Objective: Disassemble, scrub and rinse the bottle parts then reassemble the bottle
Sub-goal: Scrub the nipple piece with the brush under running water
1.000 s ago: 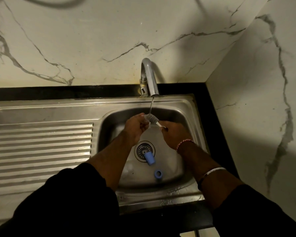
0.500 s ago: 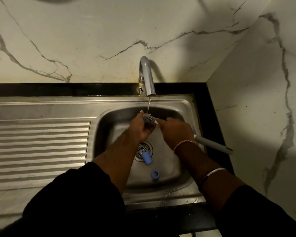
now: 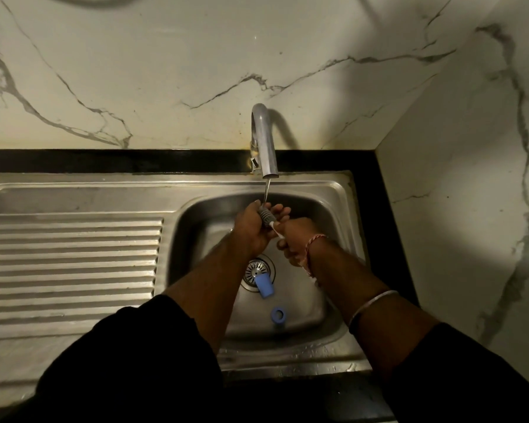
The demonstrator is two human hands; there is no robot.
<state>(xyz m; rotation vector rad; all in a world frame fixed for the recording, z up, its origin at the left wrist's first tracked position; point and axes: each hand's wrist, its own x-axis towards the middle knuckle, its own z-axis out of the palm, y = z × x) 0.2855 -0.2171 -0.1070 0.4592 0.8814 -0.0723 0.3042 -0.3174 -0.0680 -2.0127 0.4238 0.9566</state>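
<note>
Both hands meet under the thin stream from the faucet (image 3: 264,141), above the steel sink (image 3: 333,209) basin. The left hand (image 3: 252,228) curls around the bristled head of a bottle brush (image 3: 266,217); the right hand (image 3: 295,239) grips its white stem. Two blue bottle parts lie on the basin floor: a blue tube-shaped piece (image 3: 264,286) touching the drain strainer (image 3: 255,270), and a blue ring (image 3: 278,314) nearer the front wall.

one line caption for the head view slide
Both hands rinse a bottle brush under the running tap; two blue parts lie in the sink.
</note>
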